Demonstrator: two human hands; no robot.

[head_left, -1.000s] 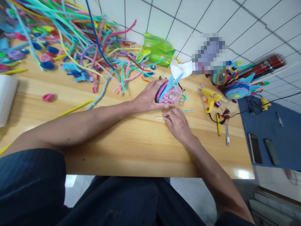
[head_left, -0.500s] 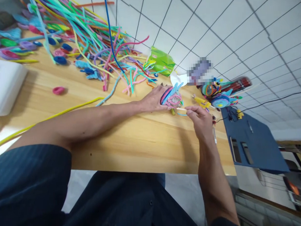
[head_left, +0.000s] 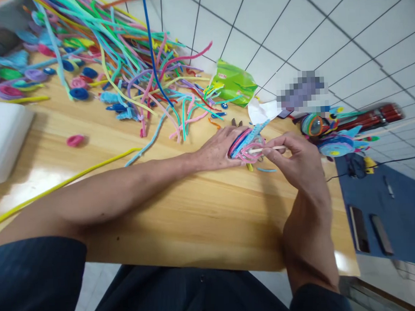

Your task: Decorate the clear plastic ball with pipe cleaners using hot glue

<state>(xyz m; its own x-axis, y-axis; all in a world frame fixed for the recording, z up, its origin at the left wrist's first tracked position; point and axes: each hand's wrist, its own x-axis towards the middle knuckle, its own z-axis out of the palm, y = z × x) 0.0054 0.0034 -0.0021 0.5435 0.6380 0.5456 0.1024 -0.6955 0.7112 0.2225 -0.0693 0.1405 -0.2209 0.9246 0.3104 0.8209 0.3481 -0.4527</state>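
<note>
Head view: pipe-cleaner piece (head_left: 248,139) is lying at nine o'clock from the right hand (head_left: 299,161), by the tabletop's (head_left: 196,219) twelve-o'clock side.
Pale stick (head_left: 257,150): right fingers are pinching it, long axis running three to nine o'clock.
Left hand (head_left: 217,148): nearer; fingers are curling round the pipe-cleaner piece.

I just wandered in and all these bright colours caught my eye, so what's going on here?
A person at a wooden table is handling a small, colourful fuzzy craft piece. The left hand holds it from one side, while the right hand pinches a thin, pale stick. The stick's tip overlaps the piece in view; whether it touches is hard to tell. Many fuzzy strips lie in a tangle toward the table's far left.
</note>
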